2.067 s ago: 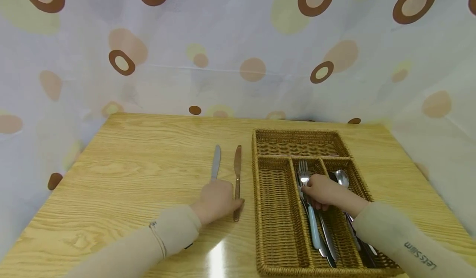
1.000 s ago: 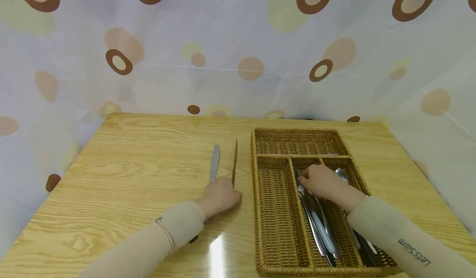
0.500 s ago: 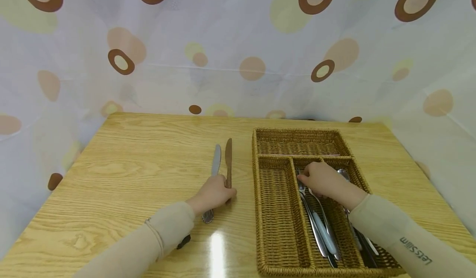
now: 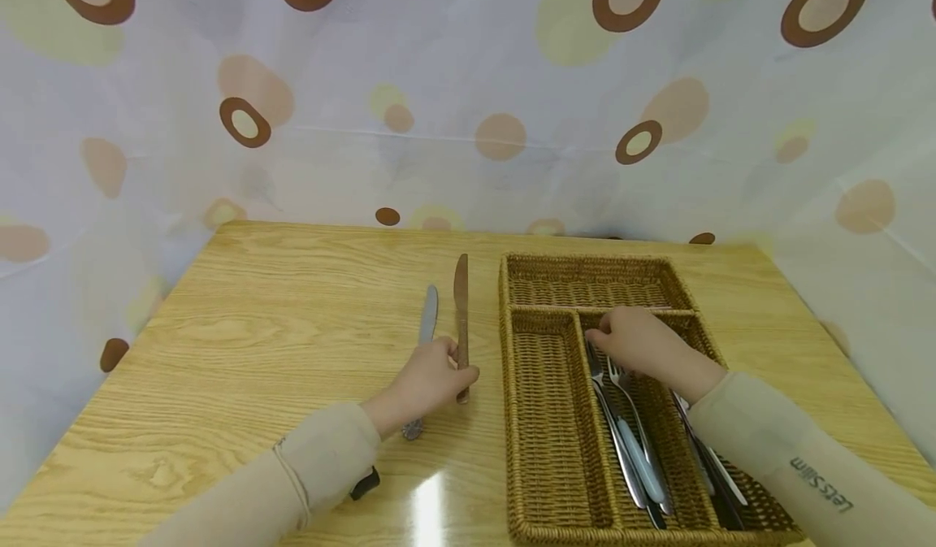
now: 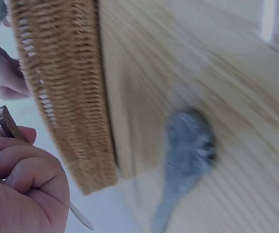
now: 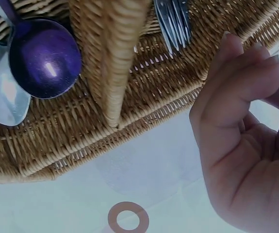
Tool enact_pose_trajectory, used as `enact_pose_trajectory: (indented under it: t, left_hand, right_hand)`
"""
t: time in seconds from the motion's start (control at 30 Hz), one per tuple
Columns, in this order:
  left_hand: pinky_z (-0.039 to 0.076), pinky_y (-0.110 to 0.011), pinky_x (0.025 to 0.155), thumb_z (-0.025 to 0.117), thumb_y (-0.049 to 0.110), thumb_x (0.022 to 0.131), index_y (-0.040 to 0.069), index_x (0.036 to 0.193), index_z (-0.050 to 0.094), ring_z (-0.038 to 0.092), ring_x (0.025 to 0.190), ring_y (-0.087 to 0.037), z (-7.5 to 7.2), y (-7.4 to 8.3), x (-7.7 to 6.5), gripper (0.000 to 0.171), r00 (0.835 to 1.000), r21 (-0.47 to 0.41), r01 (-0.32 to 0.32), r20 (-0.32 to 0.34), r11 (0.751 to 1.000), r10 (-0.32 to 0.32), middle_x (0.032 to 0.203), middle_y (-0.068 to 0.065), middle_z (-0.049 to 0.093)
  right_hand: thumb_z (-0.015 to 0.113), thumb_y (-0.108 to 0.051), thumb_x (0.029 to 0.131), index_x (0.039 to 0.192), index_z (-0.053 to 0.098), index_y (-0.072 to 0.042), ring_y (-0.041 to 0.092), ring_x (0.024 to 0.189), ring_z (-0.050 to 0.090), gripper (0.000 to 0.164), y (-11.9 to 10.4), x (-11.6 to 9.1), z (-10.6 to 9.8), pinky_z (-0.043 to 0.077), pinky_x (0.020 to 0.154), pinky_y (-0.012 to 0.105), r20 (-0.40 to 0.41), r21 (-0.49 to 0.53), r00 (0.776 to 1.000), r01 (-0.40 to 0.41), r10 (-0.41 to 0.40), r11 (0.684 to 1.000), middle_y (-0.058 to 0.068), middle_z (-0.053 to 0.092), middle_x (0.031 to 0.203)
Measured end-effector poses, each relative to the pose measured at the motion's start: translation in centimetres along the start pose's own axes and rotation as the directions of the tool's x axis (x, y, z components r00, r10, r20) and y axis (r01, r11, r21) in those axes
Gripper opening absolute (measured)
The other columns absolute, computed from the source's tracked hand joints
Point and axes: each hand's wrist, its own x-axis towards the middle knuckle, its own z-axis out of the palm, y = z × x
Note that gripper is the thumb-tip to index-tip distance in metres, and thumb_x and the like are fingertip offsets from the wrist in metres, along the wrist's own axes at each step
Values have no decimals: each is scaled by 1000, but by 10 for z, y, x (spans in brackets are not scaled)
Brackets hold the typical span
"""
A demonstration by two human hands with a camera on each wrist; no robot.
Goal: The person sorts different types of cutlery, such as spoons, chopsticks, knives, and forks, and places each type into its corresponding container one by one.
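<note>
My left hand [image 4: 418, 380] pinches a copper-coloured table knife [image 4: 461, 291] by its handle, blade pointing away. In the left wrist view the knife's handle end [image 5: 7, 121] sticks up past the fingers. Left of it, a silver table knife [image 4: 428, 313] lies on the wooden table, its ornate handle [image 5: 190, 145] close below my wrist. My right hand [image 4: 647, 350] is over the forks' compartment of a wicker cutlery tray [image 4: 543, 310], fingers loosely bent and nothing between them. Several forks [image 4: 619, 378] lie there, one light blue handle [image 4: 639, 462] among them.
The tray's right compartment holds a purple spoon [image 6: 47, 60] and a silver spoon [image 6: 4, 92]. The wicker divider [image 6: 117, 58] stands between spoons and forks. A patterned curtain [image 4: 439, 173] hangs behind the table [image 4: 292, 303].
My left hand has picked up the copper knife and shifted it about beside the silver one. My right hand has let go of the blue-handled fork and moved slightly toward the compartment's far end.
</note>
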Motion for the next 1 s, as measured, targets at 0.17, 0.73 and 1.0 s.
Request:
enact_pose_trajectory:
  t: [0.17,0.73,1.0]
  left_hand:
    - [25,-17,36,57,15,85,-5,97,54,29,38,-4,4,14,-7,23,1000,-2,0,11,1000,0,54,-2,59]
    - [26,-15,33,60,15,86,3,83,50,32,35,-4,33,45,-16,15,995,20,-76,59,997,75,47,7,41]
    - [32,-16,36,61,16,84,5,84,50,41,39,-5,50,53,-12,16,983,51,-145,120,988,138,55,-1,59]
  right_hand:
    - [46,-23,96,59,48,-14,8,38,31,38,-4,1,-2,36,45,26,-21,-14,1000,22,-23,1000,-6,31,44]
    - [45,-43,95,118,60,8,10,41,49,58,-37,10,-4,50,45,30,65,322,998,-30,10,946,6,61,57]
    - [50,-24,94,94,64,6,7,42,49,33,-49,12,4,46,42,22,112,441,994,-51,2,896,-1,57,55]
